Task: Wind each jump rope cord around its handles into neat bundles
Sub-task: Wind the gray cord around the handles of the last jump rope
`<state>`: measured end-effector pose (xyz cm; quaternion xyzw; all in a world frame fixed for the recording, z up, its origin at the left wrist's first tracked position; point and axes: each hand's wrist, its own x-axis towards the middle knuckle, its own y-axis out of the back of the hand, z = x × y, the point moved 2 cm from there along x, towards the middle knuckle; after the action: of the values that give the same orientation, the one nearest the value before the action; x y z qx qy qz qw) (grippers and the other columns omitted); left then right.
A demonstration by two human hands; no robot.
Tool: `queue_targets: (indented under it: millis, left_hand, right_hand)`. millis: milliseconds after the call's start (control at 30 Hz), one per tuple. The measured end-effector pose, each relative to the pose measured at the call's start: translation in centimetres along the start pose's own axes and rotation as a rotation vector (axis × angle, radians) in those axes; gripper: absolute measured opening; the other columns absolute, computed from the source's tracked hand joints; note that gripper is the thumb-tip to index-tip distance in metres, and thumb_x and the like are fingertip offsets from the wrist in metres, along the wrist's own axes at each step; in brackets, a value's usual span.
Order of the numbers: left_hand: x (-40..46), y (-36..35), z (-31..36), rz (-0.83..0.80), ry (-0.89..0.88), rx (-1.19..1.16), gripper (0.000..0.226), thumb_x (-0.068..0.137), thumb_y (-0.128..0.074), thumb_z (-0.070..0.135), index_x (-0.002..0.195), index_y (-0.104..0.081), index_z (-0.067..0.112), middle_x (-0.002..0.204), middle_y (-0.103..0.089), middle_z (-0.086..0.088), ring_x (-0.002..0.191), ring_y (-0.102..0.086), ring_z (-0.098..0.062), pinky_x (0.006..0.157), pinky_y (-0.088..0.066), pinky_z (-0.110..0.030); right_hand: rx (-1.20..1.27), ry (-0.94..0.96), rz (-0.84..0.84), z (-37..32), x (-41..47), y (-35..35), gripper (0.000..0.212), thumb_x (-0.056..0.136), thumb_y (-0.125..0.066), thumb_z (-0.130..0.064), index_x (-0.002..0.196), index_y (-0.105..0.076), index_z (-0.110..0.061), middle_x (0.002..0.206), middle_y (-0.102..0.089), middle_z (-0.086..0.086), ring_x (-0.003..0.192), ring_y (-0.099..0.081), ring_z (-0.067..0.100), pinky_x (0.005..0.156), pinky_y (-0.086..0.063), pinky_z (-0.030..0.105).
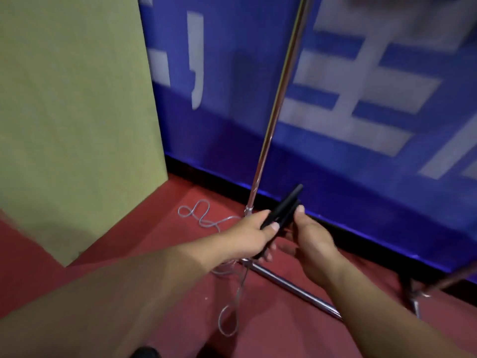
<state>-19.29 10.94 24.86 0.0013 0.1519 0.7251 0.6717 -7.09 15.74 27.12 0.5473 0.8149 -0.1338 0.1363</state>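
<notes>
From the head view, both hands meet in the air above the red floor [180,202], near the foot of a metal stand [268,140]. The left hand [247,236] is curled around the two black handles [281,210], held side by side; the right hand [312,241] pinches their upper part with thumb and fingers. The thin cord [206,218] hangs from the handles and trails in loose loops across the floor. To wind well, I'd keep the handles pressed parallel, draw the cord taut, and lay turns snugly beside one another, watching it doesn't snag the stand.
</notes>
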Motion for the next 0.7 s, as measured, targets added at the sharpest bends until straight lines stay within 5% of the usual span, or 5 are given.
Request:
queue_targets:
  millis: [200,333,700]
  left_hand:
    - [-7.1,-3.9,12.1,-0.016,-0.105,0.086,0.024,0.105,-0.039,0.038,0.096,-0.053,0.021,0.067,-0.065,-0.002,0.062,-0.063,-0.029,0.056,-0.041,-0.035]
    - [-12.2,-5.6,13.8,-0.063,-0.076,0.099,0.039,0.106,-0.039,0.042,0.096,-0.060,0.011,0.066,-0.067,-0.004,0.058,-0.060,-0.025,0.054,-0.042,-0.031]
    - [-17.1,-5.9,14.3,-0.125,-0.057,0.114,0.028,0.106,-0.043,0.037,0.095,-0.058,0.016,0.073,-0.064,-0.002,0.048,-0.060,-0.011,0.040,-0.038,-0.020]
  right_hand:
    - [0.106,0.235,0.027,-9.0,-11.5,2.8,0.040,0.104,-0.042,-0.036,0.104,-0.065,-0.004,0.076,-0.067,0.016,0.050,-0.058,0.022,0.048,-0.047,0.032]
    - [0.160,0.250,-0.015,-9.4,-17.0,4.2,0.028,0.101,-0.052,-0.028,0.104,-0.065,-0.003,0.079,-0.070,0.013,0.061,-0.066,0.018,0.055,-0.052,0.030]
    - [0.178,0.129,-0.091,-7.5,-20.7,4.9,0.025,0.095,-0.062,-0.022,0.111,-0.067,-0.004,0.099,-0.071,0.017,0.085,-0.064,0.025,0.071,-0.057,0.028]
